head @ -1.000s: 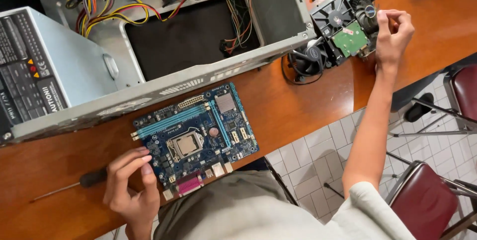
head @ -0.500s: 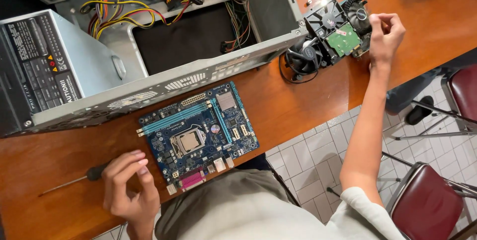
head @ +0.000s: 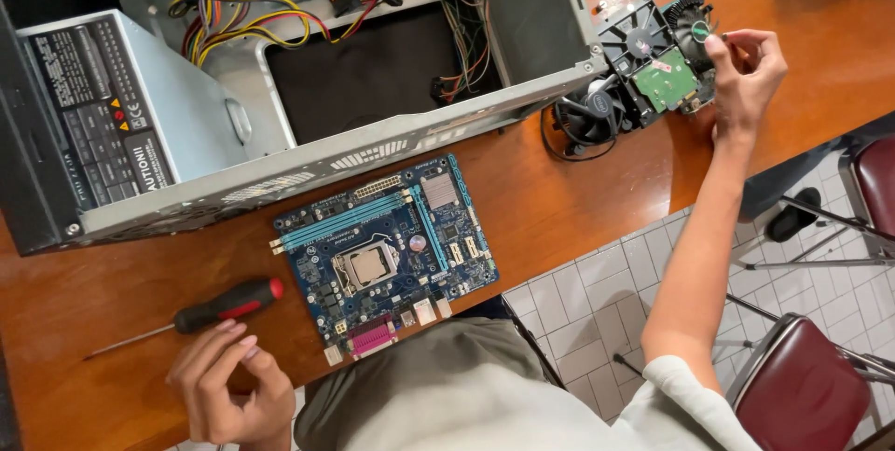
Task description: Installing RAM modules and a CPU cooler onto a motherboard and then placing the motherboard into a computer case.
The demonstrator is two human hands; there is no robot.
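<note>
The person wears a grey shirt, apparently with short white sleeves.

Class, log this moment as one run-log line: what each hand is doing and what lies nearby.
left hand: beside screwdriver | right hand: at hard drive and fans | motherboard: flat on table, before open case

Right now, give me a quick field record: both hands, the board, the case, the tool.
left hand: near table edge, beside the screwdriver, holding nothing
right hand: at the hard drive and fan pile, fingers on it
motherboard: blue, flat on the wooden table
computer case: open, on its side
power supply: grey, in case
</note>
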